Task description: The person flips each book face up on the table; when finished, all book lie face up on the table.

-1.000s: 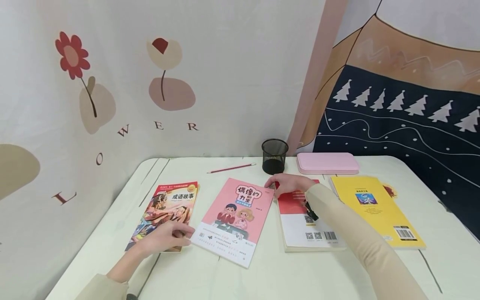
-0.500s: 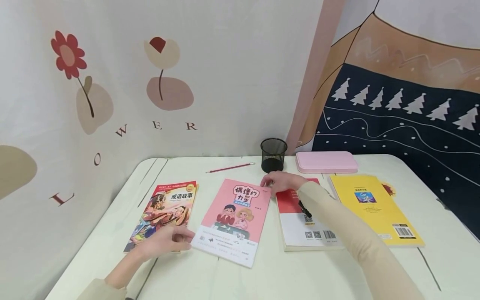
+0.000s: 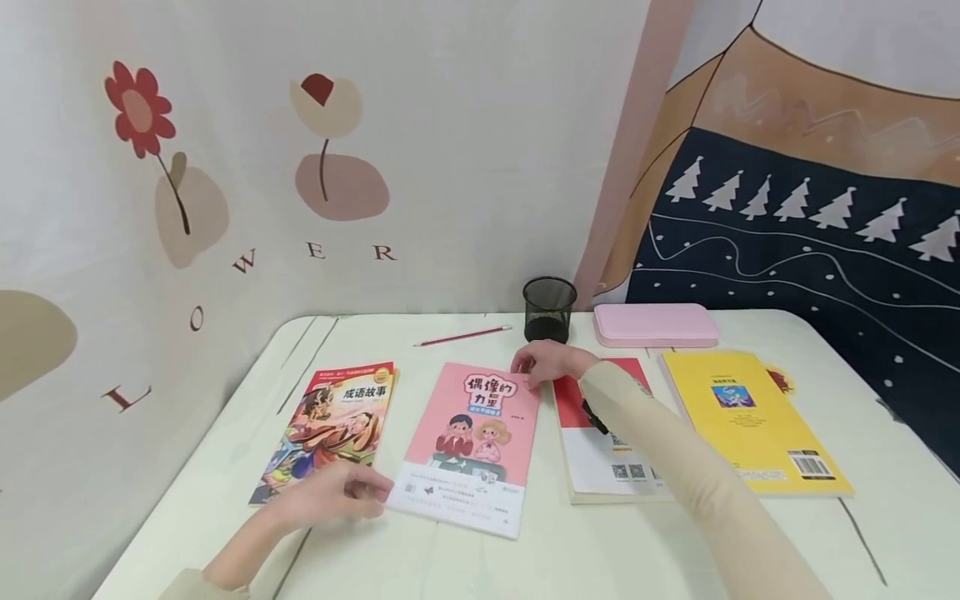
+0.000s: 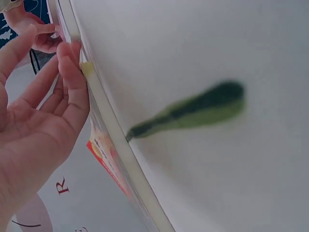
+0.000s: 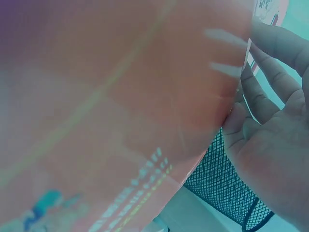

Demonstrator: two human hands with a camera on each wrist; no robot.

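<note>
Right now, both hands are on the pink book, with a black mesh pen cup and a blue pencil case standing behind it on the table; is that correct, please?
Not quite: the pencil case is pink, not blue, as the head view shows. The rest holds: the left hand and right hand are on the pink book, with the black mesh pen cup behind it.

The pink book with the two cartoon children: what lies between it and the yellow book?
In the head view, a red-and-white book lies between the pink book and the yellow book, partly under the right forearm.

White table [image 3: 600,550] at 6 o'clock; pale flower-printed wall cloth [image 3: 315,158] from 9 to 12 o'clock; dark tree-patterned hanging [image 3: 810,250] at 2 o'clock; even, soft light.
</note>
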